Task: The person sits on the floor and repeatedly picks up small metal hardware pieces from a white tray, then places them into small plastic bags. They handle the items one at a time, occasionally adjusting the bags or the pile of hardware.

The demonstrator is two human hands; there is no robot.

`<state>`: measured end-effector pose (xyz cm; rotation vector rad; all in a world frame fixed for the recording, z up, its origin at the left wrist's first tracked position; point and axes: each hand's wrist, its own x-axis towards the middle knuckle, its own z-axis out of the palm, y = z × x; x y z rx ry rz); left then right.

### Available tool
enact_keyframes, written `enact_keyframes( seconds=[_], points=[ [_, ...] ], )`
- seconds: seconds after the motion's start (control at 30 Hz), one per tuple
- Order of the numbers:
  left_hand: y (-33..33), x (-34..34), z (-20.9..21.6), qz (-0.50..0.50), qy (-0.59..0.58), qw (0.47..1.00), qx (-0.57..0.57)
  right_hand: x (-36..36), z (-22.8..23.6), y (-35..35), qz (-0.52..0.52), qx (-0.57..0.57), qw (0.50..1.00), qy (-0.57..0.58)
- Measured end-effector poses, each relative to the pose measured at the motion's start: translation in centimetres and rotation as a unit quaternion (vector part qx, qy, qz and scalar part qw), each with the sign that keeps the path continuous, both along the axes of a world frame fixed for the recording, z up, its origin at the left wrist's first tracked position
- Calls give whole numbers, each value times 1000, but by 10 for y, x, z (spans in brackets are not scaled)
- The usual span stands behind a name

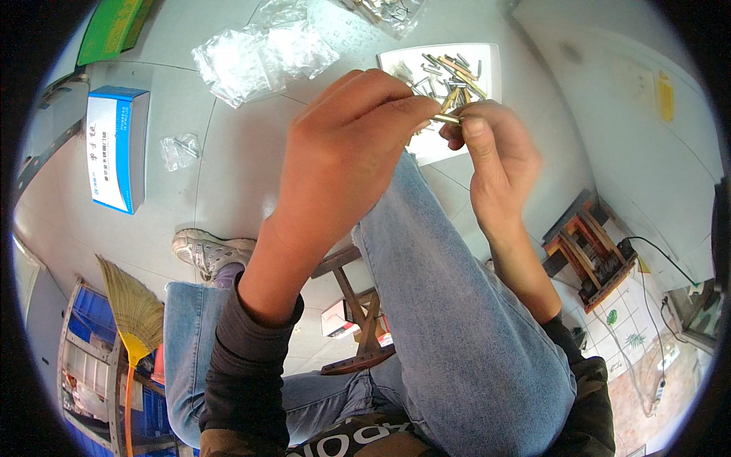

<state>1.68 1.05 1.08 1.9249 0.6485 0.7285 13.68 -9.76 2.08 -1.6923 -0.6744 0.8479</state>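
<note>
the left hand (pixel 343 141) pinches one end of one small brass-coloured rod (pixel 447 119), and the right hand (pixel 502 152) holds the other end between thumb and finger. in the view, this rod is in front of one white tray (pixel 489 62), where many metal pieces (pixel 457 70) lie, too overlapped for exact count. on the floor (pixel 236 167) are one blue-and-white box (pixel 112 148), one small clear packet (pixel 180 151) and a heap of clear bags (pixel 263 59), which i cannot count. the left hand hides part of the tray.

A short metal rod (pixel 447 119) (brassy, with a bright sheen) sits nearly level between both hands (pixel 335 145).
</note>
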Motion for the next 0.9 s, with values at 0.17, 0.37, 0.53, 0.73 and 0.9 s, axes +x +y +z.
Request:
enact_keyframes(
  seconds=[0.17,0.37,0.53,0.73,0.9],
  points=[
    [0,1,0,-7,4,1000,3,5,-5,-3,50,-17,998,-38],
    [0,-1,-1,-12,18,1000,-20,4,-4,-3,50,-22,999,-2],
    [3,-3,1,-32,34,998,-39,7,-1,-3,82,-35,989,-118],
    [11,-5,3,-72,60,995,-45,8,1,-2,98,-28,979,-174],
    [8,-6,6,-58,54,995,-54,6,1,-3,106,-54,980,-158]
  ],
)
